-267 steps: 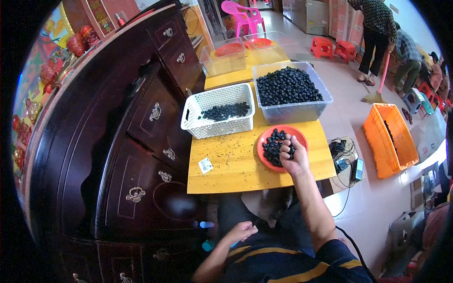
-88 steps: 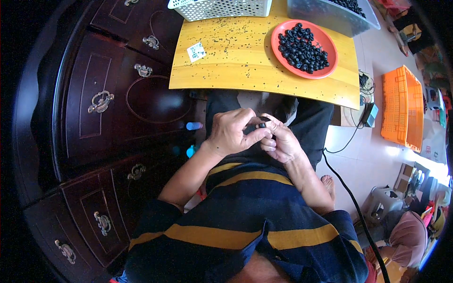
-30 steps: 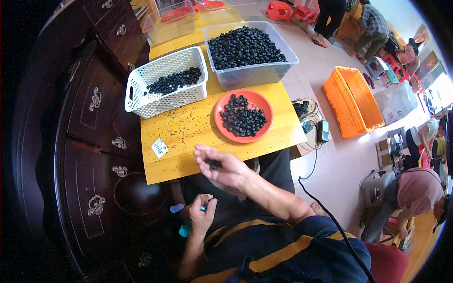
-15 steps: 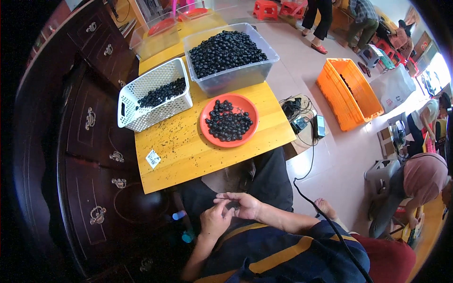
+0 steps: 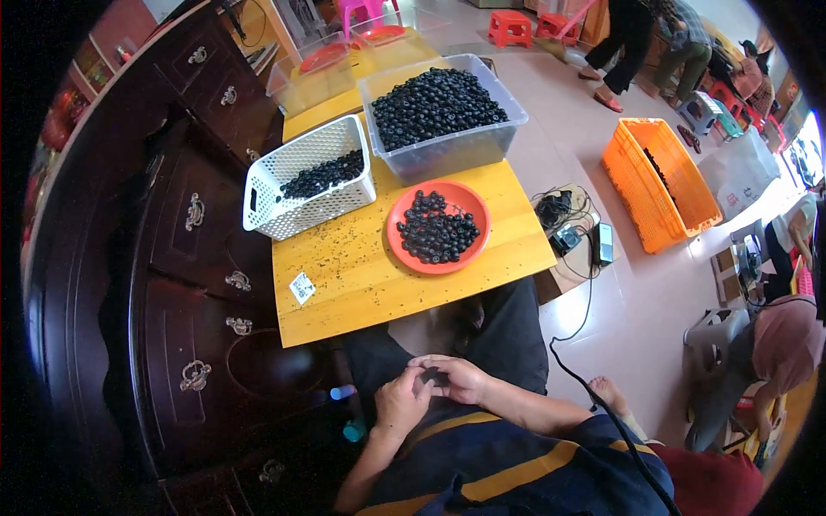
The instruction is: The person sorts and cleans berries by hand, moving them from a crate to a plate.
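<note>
Over my lap my left hand [image 5: 401, 399] and my right hand [image 5: 459, 378] are brought together, fingertips meeting. Both are closed, fingers bent inward. A dark patch shows between them, and whether it is a held piece cannot be made out. Beyond my knees, an orange-red plate [image 5: 478, 203] on the yellow table [image 5: 361, 297] holds many small black round pieces [image 5: 434, 236] with pale centres. Behind it stands a clear plastic bin [image 5: 443, 159] heaped with the same kind of black pieces [image 5: 437, 105]. To its left, a white perforated basket [image 5: 297, 225] holds a smaller pile.
Dark specks and a white printed label [image 5: 302, 288] lie on the table. Dark wooden drawers [image 5: 194, 301] rise at the left. On the right are an orange crate [image 5: 644, 206], tangled cables [image 5: 559, 206] and a black cord [image 5: 632, 443] crossing beside me. Other people sit and stand farther off.
The whole view has shifted, so the table and containers appear farther right and slightly lower. My hands remain together over my lap, with small finger movements.
</note>
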### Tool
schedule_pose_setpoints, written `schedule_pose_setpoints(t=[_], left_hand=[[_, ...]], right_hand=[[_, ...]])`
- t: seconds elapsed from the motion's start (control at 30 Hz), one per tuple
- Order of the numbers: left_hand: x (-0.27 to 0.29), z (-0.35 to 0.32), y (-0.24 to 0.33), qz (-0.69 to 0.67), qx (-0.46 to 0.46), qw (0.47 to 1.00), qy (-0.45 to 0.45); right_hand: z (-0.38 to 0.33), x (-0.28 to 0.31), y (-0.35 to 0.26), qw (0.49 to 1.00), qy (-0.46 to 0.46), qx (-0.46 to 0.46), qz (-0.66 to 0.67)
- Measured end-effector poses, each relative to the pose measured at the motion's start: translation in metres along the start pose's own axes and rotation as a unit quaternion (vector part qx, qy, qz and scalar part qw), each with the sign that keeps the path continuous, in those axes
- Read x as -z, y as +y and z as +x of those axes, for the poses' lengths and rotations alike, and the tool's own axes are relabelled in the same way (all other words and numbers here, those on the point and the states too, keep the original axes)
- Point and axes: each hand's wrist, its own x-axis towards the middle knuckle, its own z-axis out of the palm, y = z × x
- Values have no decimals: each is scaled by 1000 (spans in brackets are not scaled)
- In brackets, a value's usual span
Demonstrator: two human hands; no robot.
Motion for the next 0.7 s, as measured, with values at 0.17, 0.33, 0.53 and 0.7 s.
schedule_pose_setpoints(t=[0.17,0.33,0.53,0.7], left_hand=[[14,8,-5,-62,27,997,38],[15,9,-12,-66,20,996,48],[19,8,-8,-138,6,986,88],[21,10,-13,-143,-8,984,101]], right_hand=[[-16,-13,-5,991,47,12,-127],[-11,-19,-2,995,-20,-2,-100],[-4,-24,-11,991,-42,-31,-120],[-1,-25,-13,996,-41,-38,-65]])
